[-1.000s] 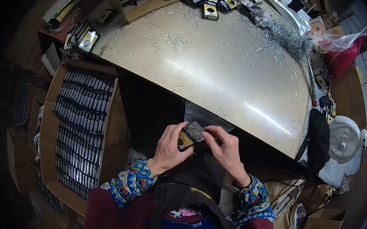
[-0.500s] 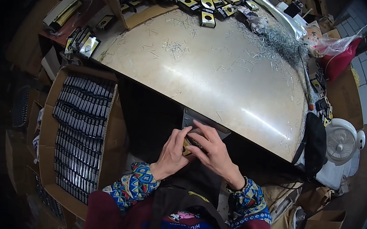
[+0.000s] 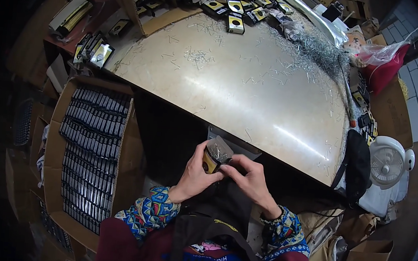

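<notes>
In front of my lap, just off the table's near edge, I hold a small black and yellow box (image 3: 210, 164) with its top flap up. Short bent metal wires (image 3: 220, 152) show inside the raised opening. My left hand (image 3: 192, 175) is wrapped round the left side of the box. On the other side, my right hand (image 3: 251, 181) is closed, thumb and fingers pinching the box's right edge. The tips of the right fingers are partly hidden.
The pale table (image 3: 183, 83) carries scattered wires and a large wire heap (image 3: 320, 53). Similar small boxes (image 3: 235, 23) are piled at its far side. At left stands a carton (image 3: 52, 166) packed with rows of boxes. A white fan (image 3: 386, 163) is at right.
The box has tilted into view with its flap raised, showing wires inside. My right hand has shifted from over its top to its right side.
</notes>
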### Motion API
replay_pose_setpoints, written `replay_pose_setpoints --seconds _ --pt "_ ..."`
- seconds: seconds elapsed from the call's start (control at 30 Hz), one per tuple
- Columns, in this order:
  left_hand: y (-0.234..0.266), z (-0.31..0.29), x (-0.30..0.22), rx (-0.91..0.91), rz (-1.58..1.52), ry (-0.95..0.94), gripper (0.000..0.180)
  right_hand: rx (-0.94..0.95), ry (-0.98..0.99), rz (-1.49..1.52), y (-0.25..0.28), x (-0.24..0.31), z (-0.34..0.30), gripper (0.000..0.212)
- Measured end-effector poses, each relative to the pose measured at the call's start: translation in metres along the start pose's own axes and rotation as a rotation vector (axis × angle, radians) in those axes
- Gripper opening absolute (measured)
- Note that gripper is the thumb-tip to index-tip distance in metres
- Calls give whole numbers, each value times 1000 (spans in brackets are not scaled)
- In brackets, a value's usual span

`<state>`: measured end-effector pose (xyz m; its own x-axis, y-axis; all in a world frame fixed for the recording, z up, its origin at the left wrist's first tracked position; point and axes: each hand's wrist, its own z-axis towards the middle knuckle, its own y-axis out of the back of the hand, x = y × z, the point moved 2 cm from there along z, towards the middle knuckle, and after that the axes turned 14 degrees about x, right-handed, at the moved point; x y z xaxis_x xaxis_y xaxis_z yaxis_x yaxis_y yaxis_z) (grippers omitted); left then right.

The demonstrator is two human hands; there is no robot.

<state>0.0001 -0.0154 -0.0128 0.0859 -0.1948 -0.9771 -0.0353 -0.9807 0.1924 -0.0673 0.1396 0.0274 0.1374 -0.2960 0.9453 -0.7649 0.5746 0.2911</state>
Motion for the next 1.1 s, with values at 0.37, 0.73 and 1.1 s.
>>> replay_pose_setpoints --seconds 0.37,0.73,1.1 --pt "-4 5 -13 -42 180 -168 80 -211 365 -647 -8 7 3 33" --pt "-2 5 -12 -106 379 -308 88 -232 227 -224 2 6 4 28" --pt "0 13 -21 -40 445 -321 93 -348 56 -417 34 2 13 12"
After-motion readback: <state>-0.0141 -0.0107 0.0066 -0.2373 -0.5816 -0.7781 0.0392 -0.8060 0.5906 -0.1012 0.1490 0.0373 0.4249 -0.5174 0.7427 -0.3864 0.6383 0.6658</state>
